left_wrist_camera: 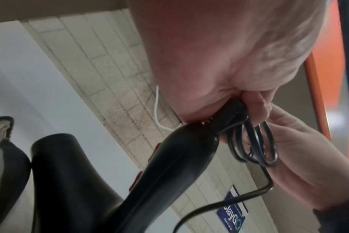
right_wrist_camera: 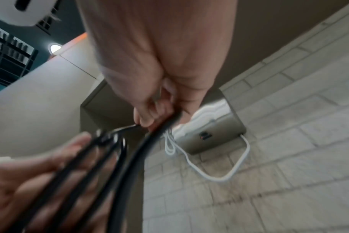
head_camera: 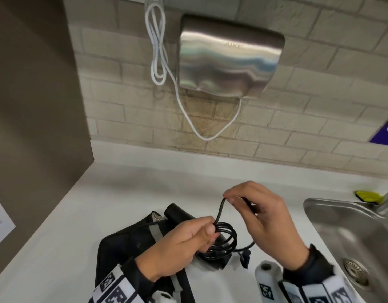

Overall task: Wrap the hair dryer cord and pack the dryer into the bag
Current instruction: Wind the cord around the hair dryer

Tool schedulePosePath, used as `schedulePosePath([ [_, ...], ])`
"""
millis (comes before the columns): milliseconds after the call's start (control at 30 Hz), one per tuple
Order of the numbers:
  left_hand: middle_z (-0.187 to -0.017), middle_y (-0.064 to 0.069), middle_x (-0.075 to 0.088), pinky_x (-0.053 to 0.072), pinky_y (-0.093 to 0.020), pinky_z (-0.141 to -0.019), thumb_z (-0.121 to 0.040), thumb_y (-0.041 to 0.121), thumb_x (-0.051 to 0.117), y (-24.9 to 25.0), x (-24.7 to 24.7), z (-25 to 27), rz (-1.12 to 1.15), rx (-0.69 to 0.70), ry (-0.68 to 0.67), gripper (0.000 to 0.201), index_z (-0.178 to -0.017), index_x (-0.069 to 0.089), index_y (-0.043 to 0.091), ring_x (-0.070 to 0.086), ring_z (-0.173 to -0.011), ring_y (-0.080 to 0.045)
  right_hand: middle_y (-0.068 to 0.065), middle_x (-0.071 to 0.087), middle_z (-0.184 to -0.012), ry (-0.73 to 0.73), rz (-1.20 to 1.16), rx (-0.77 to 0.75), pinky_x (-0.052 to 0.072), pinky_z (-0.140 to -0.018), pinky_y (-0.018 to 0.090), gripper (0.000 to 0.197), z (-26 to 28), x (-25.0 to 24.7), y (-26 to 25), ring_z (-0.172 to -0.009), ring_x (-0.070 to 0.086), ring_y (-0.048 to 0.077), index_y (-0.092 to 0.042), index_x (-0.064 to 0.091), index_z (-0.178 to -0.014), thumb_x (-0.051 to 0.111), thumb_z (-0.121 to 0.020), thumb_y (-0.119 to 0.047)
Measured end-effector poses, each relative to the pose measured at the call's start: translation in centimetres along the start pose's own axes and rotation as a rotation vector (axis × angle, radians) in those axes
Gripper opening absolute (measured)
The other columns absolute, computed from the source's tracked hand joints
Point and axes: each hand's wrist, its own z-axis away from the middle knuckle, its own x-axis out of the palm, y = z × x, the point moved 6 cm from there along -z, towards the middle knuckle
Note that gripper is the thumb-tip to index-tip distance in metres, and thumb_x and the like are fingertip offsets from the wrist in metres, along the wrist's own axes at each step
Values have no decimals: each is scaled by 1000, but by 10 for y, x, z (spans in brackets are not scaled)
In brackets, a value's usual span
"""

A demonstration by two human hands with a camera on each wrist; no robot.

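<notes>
A black hair dryer (head_camera: 180,213) (left_wrist_camera: 130,181) lies over a dark bag (head_camera: 125,243) on the white counter. My left hand (head_camera: 201,235) (left_wrist_camera: 247,102) grips the end of the dryer's handle together with several loops of its black cord (head_camera: 223,239) (left_wrist_camera: 255,145). Just up and to the right, my right hand (head_camera: 228,199) (right_wrist_camera: 149,124) pinches a raised stretch of the same cord (right_wrist_camera: 130,165). A loose tail of the cord trails right across the counter. The bag's zipper edge (left_wrist_camera: 7,134) shows at the left of the left wrist view.
A steel sink (head_camera: 350,235) lies at the right, with a yellow sponge (head_camera: 369,196) behind it. On the brick wall hangs a metal hand dryer (head_camera: 228,60) with a white cable (head_camera: 160,62). A brown partition (head_camera: 31,106) bounds the left. A white roll (head_camera: 267,274) stands near my right wrist.
</notes>
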Motion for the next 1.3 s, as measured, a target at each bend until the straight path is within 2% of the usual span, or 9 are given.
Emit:
schedulePosePath([
  [233, -67, 16, 42, 37, -16, -65, -90, 64, 46, 3, -12, 0, 46, 27, 162, 54, -80, 52, 12, 39, -62, -3, 0, 68, -108, -147, -472, 270, 47, -83, 17, 23, 24, 40, 32, -105, 62, 16, -14, 72, -104, 54, -90, -18],
  [367, -81, -4, 56, 50, -42, -79, -90, 63, 46, -1, -19, 1, 31, 7, 235, 74, -101, 54, -9, 52, -80, -17, 5, 68, -89, -200, -353, 287, 49, -67, 33, 15, 34, 58, 31, -78, 62, 22, -22, 69, -98, 66, -86, -30],
  [433, -72, 11, 50, 45, -25, -71, -93, 59, 41, 4, -18, 1, -51, 6, 253, 65, -93, 53, -4, 48, -71, -7, 16, 64, -76, -164, -406, 341, 45, -60, 42, 12, 35, 60, 37, -66, 55, 30, -17, 69, -87, 66, -86, -29],
  [500, -68, 15, 46, 43, -22, -67, -97, 52, 36, 8, -17, 1, -147, 3, 292, 49, -83, 51, 7, 44, -66, -3, 17, 61, -71, -187, -517, 377, 42, -61, 35, 14, 34, 60, 41, -64, 51, 22, -12, 68, -80, 66, -87, -24],
  [600, -70, 12, 46, 50, -40, -74, -100, 49, 31, 8, -12, 0, -280, -15, 319, 40, -76, 48, 22, 46, -72, -6, 13, 64, -74, -254, -624, 406, 44, -69, 35, 16, 31, 57, 42, -71, 55, 20, -3, 67, -81, 65, -89, -17],
  [700, -69, 14, 43, 43, -27, -69, -102, 47, 25, 12, -9, 0, -426, -19, 343, 37, -71, 41, 33, 42, -72, -4, 19, 66, -77, -275, -618, 407, 47, -72, 34, 14, 30, 54, 43, -74, 58, 20, -1, 67, -83, 64, -91, -13],
  [967, -76, 12, 56, 45, -22, -70, -101, 44, 26, 17, -12, 4, -473, 5, 430, 26, -104, 50, 35, 55, -78, -5, 0, 62, -73, -315, -578, 392, 44, -68, 27, 14, 29, 53, 38, -69, 54, 13, -6, 66, -82, 64, -89, -17],
  [1100, -77, 15, 60, 53, -35, -76, -101, 45, 29, 16, -8, 3, -391, 23, 360, 30, -106, 55, 32, 57, -75, -6, -3, 59, -69, -299, -585, 412, 42, -65, 27, 14, 30, 49, 39, -66, 51, 13, -7, 66, -79, 65, -90, -15],
  [1300, -97, 11, 65, 51, -28, -83, -96, 58, 32, 11, -3, 6, -427, 44, 322, 35, -112, 53, 34, 61, -98, -14, -8, 65, -66, -248, -666, 458, 44, -62, 15, 13, 34, 49, 36, -62, 57, 4, -10, 70, -78, 65, -89, -10],
])
